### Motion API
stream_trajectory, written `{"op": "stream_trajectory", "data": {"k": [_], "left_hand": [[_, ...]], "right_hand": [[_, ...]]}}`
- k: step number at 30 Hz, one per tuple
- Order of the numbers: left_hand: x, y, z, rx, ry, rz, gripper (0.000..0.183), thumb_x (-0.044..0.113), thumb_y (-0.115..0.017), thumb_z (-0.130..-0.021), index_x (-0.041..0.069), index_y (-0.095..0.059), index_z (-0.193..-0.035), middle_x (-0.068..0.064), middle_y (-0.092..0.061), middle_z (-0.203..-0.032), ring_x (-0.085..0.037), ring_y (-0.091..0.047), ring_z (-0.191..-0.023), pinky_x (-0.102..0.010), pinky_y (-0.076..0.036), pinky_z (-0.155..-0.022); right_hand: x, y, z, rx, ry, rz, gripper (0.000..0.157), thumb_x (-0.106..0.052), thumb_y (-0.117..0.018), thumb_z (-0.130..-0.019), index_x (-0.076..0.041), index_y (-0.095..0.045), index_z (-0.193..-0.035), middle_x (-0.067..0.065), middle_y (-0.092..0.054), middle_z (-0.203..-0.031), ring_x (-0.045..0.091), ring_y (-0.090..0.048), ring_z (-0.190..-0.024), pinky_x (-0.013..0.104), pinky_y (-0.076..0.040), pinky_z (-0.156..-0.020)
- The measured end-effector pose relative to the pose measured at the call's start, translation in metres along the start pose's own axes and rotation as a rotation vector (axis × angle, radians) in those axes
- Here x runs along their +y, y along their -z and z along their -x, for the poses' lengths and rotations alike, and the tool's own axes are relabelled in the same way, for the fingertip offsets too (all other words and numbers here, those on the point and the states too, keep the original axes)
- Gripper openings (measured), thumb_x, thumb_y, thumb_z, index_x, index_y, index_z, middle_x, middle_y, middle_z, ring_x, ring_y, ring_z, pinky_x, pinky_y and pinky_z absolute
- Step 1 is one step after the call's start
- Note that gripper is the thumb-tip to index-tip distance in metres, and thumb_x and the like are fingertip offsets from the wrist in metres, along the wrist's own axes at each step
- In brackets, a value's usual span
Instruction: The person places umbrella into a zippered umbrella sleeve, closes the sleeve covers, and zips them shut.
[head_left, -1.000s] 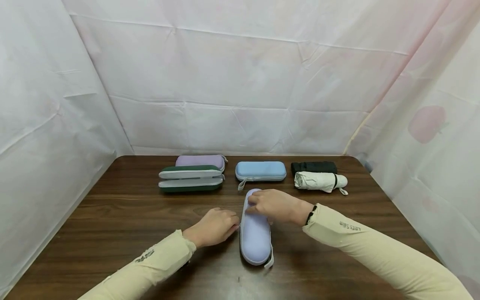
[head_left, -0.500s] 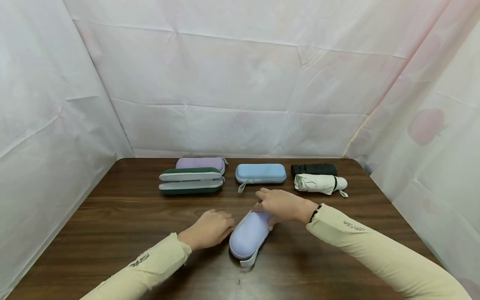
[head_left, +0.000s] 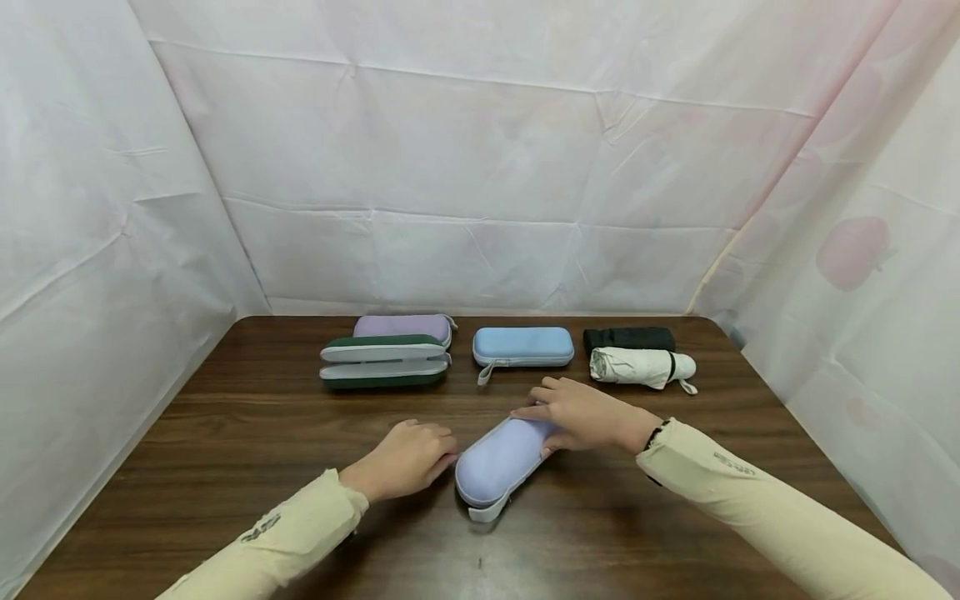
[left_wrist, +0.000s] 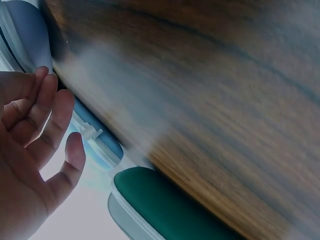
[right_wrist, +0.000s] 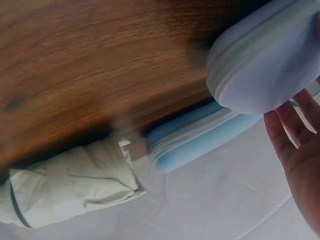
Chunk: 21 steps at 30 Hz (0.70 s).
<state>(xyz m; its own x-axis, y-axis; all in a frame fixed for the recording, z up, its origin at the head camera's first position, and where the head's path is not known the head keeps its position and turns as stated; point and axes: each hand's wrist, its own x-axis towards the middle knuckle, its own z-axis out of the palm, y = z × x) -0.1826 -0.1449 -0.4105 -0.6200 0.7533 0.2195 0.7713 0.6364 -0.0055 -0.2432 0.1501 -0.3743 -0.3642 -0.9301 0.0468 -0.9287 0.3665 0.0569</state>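
Note:
A lavender zip case (head_left: 498, 462) with a pale strap lies slantwise on the table, its near end toward the left. My right hand (head_left: 588, 414) grips its far right end, thumb along the near side and fingers over the top and far side. At the case's left edge is my left hand (head_left: 405, 460). Its thumb and index fingertips pinch together beside the lavender case (left_wrist: 31, 35) in the left wrist view, apparently on the zipper pull, which the fingers hide. The other left fingers are loosely bent. The right wrist view shows the right fingers at the lavender case (right_wrist: 270, 70).
Behind, a gaping green case (head_left: 384, 382) stands before a purple case (head_left: 401, 326). A blue zip case (head_left: 522, 345) lies at the back middle. A folded white umbrella (head_left: 637, 367) and a black folded umbrella (head_left: 628, 337) lie back right on the wooden table (head_left: 247, 433).
The lavender case has turned from nearly straight to slantwise, its near end swinging left. My right hand has shifted from its top to the far right end; my left hand has moved left.

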Motion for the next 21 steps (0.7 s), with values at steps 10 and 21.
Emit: {"op": "stream_trajectory", "data": {"k": [10,21], "left_hand": [[-0.007,-0.001,0.004,0.053,-0.004,-0.034,0.011,0.017,-0.069,-0.087,0.018,-0.065,-0.077,0.007,-0.058,-0.074,-0.011,-0.060,-0.071,-0.029,-0.041,-0.055],[-0.008,-0.001,0.008,-0.004,0.037,-0.007,0.013,0.020,-0.066,-0.090,0.019,-0.063,-0.078,0.008,-0.057,-0.074,-0.011,-0.058,-0.071,-0.028,-0.038,-0.055]], "right_hand": [[-0.011,-0.007,0.016,0.092,-0.064,0.074,0.058,-0.046,-0.073,-0.080,-0.013,-0.062,-0.127,0.004,-0.057,-0.097,0.020,-0.049,-0.086,0.036,-0.043,-0.072],[-0.022,-0.017,0.026,0.196,-0.175,0.157,0.056,-0.048,-0.074,-0.077,-0.015,-0.065,-0.122,0.004,-0.054,-0.088,0.021,-0.048,-0.078,0.033,-0.035,-0.057]]}}
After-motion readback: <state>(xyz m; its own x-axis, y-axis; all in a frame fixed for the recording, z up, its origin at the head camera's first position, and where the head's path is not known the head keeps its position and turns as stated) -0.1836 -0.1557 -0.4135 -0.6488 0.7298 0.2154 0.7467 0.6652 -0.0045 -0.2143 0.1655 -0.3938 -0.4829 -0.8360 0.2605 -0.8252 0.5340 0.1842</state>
